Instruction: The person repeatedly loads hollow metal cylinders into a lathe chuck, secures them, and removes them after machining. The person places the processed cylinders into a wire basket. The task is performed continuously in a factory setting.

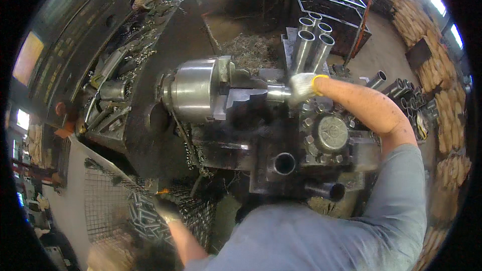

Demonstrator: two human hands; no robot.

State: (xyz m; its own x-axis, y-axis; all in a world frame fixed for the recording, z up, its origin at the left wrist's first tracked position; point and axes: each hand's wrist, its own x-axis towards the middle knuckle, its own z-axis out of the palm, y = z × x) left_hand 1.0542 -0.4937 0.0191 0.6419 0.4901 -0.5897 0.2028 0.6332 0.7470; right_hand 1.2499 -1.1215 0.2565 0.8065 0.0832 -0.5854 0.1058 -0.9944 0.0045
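My right hand (pixel 304 89), in a white glove with a yellow cuff, is closed round the near end of a shiny metal tube (pixel 276 92). The tube's other end meets the jaws (pixel 241 95) of a lathe chuck (pixel 193 90); I cannot tell if they clamp it. Just beyond this hand, several bright metal tubes (pixel 303 47) stand upright. Low on the left, my gloved left hand (pixel 167 210) is beside a short orange-tipped part (pixel 162 191) at the machine's front edge. Its fingers are dark and blurred, so their grip is hidden.
A bolted tool post (pixel 332 133) sits below my right forearm, with dark open-ended cylinders (pixel 284 163) nearby. A wire-mesh basket (pixel 103 206) at lower left holds many metal pieces. More tubes (pixel 401 93) lie at right. Metal chips (pixel 251 50) are heaped behind the chuck.
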